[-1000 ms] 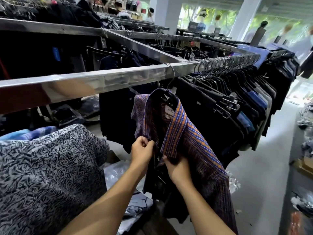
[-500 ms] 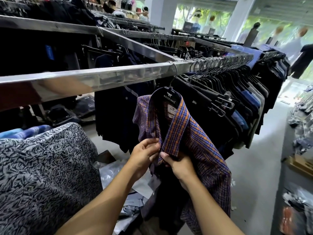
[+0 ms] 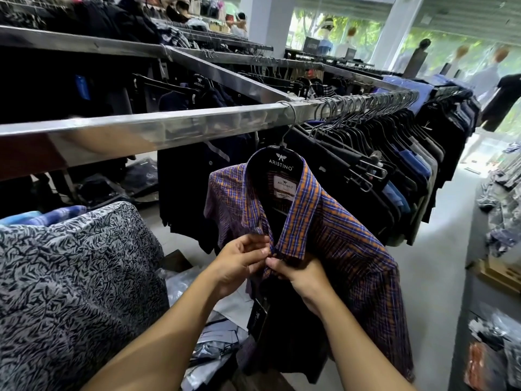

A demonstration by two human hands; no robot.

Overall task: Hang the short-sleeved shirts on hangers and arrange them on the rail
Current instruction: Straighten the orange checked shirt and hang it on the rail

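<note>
A purple and orange plaid short-sleeved shirt (image 3: pixel 332 241) hangs on a black hanger (image 3: pixel 282 160) hooked over the steel rail (image 3: pixel 174 127). The shirt's front is open below the collar. My left hand (image 3: pixel 239 261) pinches the left front edge just under the collar. My right hand (image 3: pixel 298 275) pinches the right front edge, and the fingertips of both hands meet at the top of the placket. A row of dark shirts (image 3: pixel 375 170) on hangers fills the rail to the right.
A pile of patterned grey and black fabric (image 3: pixel 76 283) lies at the left below the rail. Plastic bags (image 3: pixel 214 342) lie on the floor under the shirt. More racks stand behind, and a table edge with clothes (image 3: pixel 499 221) runs along the right.
Both hands have come together at the top of the shirt's front, drawing the two edges closed under the collar. The shirt has stayed on the rail.
</note>
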